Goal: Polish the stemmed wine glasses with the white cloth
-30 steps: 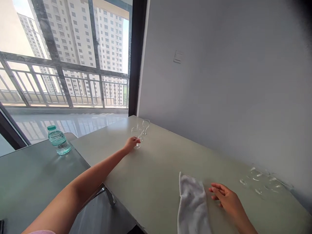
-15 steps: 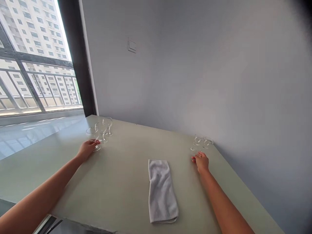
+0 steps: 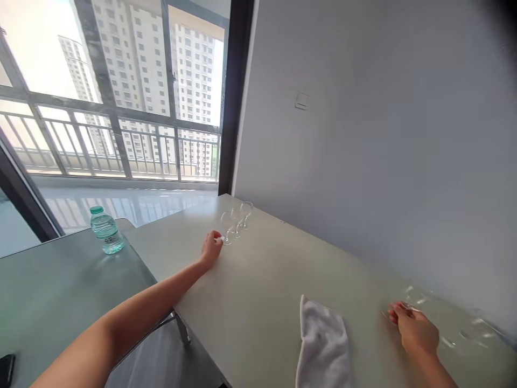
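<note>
Three stemmed clear glasses stand in a row at the table's back left; the nearest glass (image 3: pixel 226 220) is beside my left hand (image 3: pixel 212 248), whose fingers are bent close to its stem. Whether they grip it is too small to tell. On the right, my right hand (image 3: pixel 416 326) has its fingers pinched round something clear, apparently a glass, blurred by motion. Other clear glasses (image 3: pixel 479 328) are smeared near the wall beyond and right of that hand. A grey-white folded cloth (image 3: pixel 323 345) lies between my hands, nearer the front edge.
A green-tinted water bottle (image 3: pixel 107 231) stands on a second table (image 3: pixel 60 291) at the left. A dark object (image 3: pixel 6 369) lies at that table's near left. The grey wall (image 3: pixel 363 161) borders the pale table (image 3: pixel 258 291) behind and to the right.
The view has swung left, bringing the bottle and second table into sight. My left hand remains by the nearest left glass; my right hand remains near the right-hand glasses.
</note>
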The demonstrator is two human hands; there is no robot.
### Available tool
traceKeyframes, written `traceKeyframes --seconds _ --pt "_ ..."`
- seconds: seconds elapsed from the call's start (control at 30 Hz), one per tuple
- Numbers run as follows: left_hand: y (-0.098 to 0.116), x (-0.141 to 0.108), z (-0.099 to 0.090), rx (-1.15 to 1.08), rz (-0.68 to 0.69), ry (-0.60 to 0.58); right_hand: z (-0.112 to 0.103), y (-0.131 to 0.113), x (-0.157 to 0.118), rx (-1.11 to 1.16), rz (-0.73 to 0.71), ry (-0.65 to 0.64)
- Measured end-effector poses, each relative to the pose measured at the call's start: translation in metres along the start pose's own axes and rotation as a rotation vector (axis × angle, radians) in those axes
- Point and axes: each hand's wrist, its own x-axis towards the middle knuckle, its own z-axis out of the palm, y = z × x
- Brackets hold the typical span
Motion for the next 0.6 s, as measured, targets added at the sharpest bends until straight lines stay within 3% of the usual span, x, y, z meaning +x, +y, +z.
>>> traceKeyframes --seconds 0.1,0.17,0.27,0.33,0.43,0.5,0.6 --pt "0.028 -0.039 0.014 -0.038 0.139 -0.174 0.025 -0.027 -0.039 0.052 -0.025 -0.168" --pt "0.052 -0.068 0.026 -0.122 0.287 -0.445 0.045 -0.058 -0.084 0.114 -0.082 -0.357" --pt "0.086 -0.106 0.041 -0.219 0.283 -0.685 0.069 -0.106 -0.163 0.172 -0.173 -0.625" --pt "0.100 -0.126 0.048 -0.287 0.278 -0.740 0.076 -0.129 -0.207 0.167 -0.194 -0.816" --pt "0.105 -0.145 0.051 -0.395 0.264 -0.815 0.079 -0.143 -0.246 0.149 -0.199 -0.961" --pt "0.099 -0.148 0.049 -0.432 0.241 -0.840 0.078 -0.141 -0.253 0.125 -0.202 -1.013" --pt "0.082 -0.131 0.039 -0.422 0.199 -0.738 0.071 -0.133 -0.243 0.112 -0.190 -1.040"
